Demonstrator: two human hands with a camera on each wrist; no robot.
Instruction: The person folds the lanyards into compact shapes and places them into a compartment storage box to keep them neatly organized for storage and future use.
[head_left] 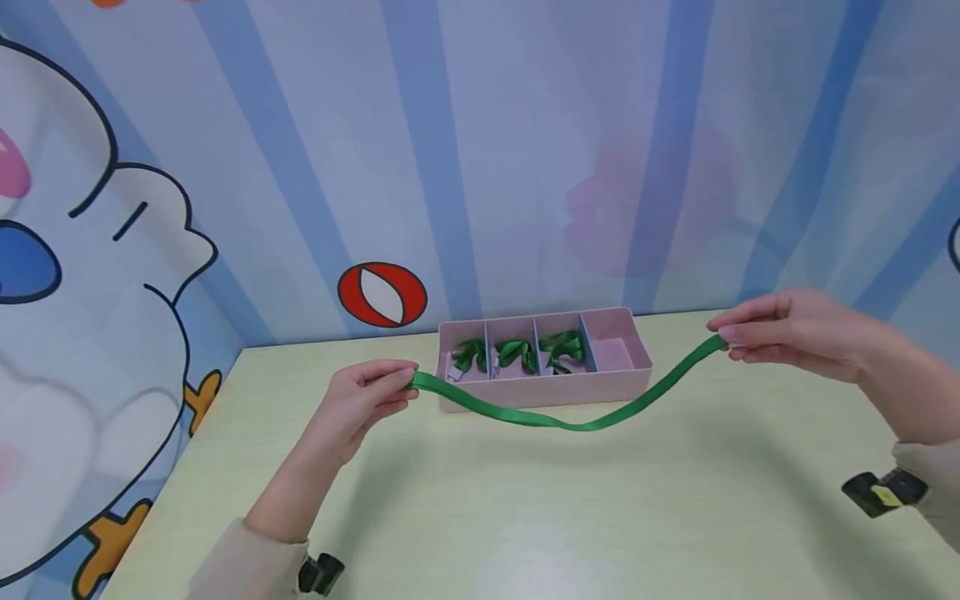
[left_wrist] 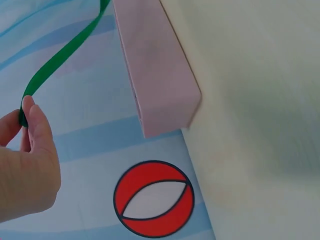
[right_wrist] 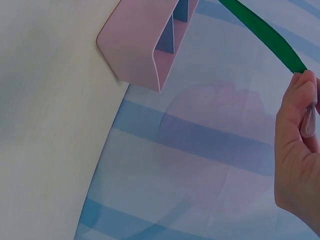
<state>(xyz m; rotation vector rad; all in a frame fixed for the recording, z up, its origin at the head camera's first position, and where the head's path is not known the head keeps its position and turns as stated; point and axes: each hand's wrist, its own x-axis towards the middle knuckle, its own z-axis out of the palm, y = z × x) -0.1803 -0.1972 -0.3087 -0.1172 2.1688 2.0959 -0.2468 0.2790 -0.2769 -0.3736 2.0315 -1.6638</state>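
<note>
A green ribbon (head_left: 555, 421) hangs in a shallow sag between my two hands, raised above the table. My left hand (head_left: 367, 400) pinches its left end between thumb and fingers, and the pinch also shows in the left wrist view. At the other end my right hand (head_left: 802, 333) grips the ribbon by its tip, held a little higher than the left. Behind the ribbon stands a pink divided box (head_left: 547, 389). Three of its compartments hold bundled green ribbons (head_left: 516, 354); the rightmost compartment (head_left: 611, 353) shows a bare floor.
The box sits at the back of the pale table (head_left: 525, 517), close to a blue striped backdrop (head_left: 525, 150) with cartoon prints. A printed red and white ball (head_left: 382, 294) is on the backdrop left of the box.
</note>
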